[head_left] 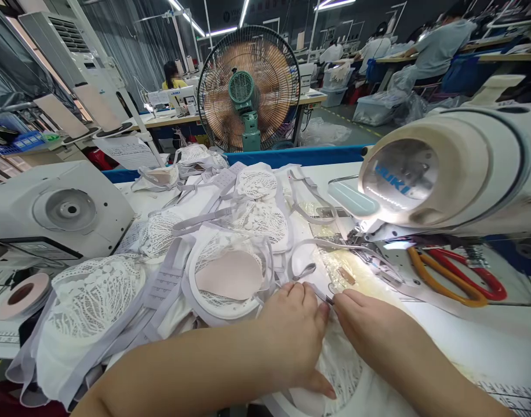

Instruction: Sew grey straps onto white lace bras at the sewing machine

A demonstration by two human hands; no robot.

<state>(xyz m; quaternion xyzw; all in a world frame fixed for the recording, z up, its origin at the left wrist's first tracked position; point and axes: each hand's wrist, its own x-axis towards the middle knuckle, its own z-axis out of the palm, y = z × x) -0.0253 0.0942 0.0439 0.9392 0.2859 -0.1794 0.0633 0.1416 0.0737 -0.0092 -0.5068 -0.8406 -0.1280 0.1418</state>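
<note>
My left hand (294,336) lies over a white lace bra (346,370) at the table's front edge, its fingers bent round a grey strap or band edge. Close to its right, my right hand (365,315) pinches the same grey edge between thumb and fingers. The fingertips of both hands nearly meet. Just left of my left hand lies another white bra (231,275) with a beige cup lining. A thin grey strap (344,246) runs from near the hands toward the needle area of the sewing machine (443,168).
Scissors with orange (448,278) and red handles lie under the machine head. Piled bras (95,295) cover the left and middle. A second machine (61,208) and a tape roll (24,296) are at left; a fan (248,87) stands behind. People sit farther back.
</note>
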